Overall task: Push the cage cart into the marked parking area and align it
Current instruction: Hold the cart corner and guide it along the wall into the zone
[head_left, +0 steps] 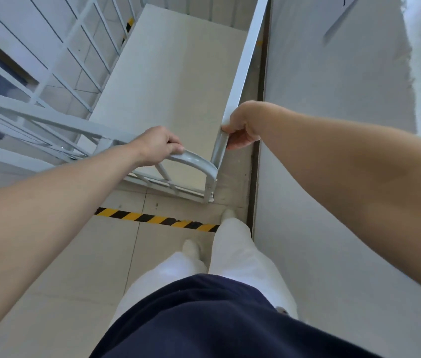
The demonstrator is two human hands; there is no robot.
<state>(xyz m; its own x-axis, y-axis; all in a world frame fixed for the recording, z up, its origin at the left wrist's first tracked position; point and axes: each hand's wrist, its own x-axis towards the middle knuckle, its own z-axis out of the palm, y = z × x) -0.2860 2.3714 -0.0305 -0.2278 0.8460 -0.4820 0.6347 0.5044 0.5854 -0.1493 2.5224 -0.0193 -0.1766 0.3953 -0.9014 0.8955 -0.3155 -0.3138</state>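
Hands: both clamped on the cage cart (pixel 168 81). Left hand (pixel 158 145) wraps over the curved grey top rail (pixel 194 160) at the near end, fingers curled around it. Right hand (pixel 241 127) grips the near right corner post (pixel 240 71), thumb and fingers closed about the square tube where it meets the rounded corner. Both forearms bare, reaching forward.

Wall (pixel 333 125): pale grey, fills the right side; the cart's right edge runs close alongside it, a dark narrow gap between.

Cage cart: light grey metal frame with a flat pale deck, seen from above. Left side is a grid of bars (pixel 82 45). A low barred rail closes the near end. Cart stands on the far side of the floor marking, its near lower corner just beyond it, near end roughly parallel to it.

Floor (pixel 75 254): beige tiles with visible joints.

Clothing: dark navy top (pixel 204 319) at the bottom of view; white trousers (pixel 243 259) below it.

Floor marking: black-and-yellow striped tape (pixel 152 218) across the tiles, between the person's feet and the cart. A second short piece (pixel 128 25) shows far off beyond the cart's left side.

Shoes: light-coloured; the right one (pixel 228 214) is past the tape, near the cart's corner; the left one (pixel 190 248) is behind it.
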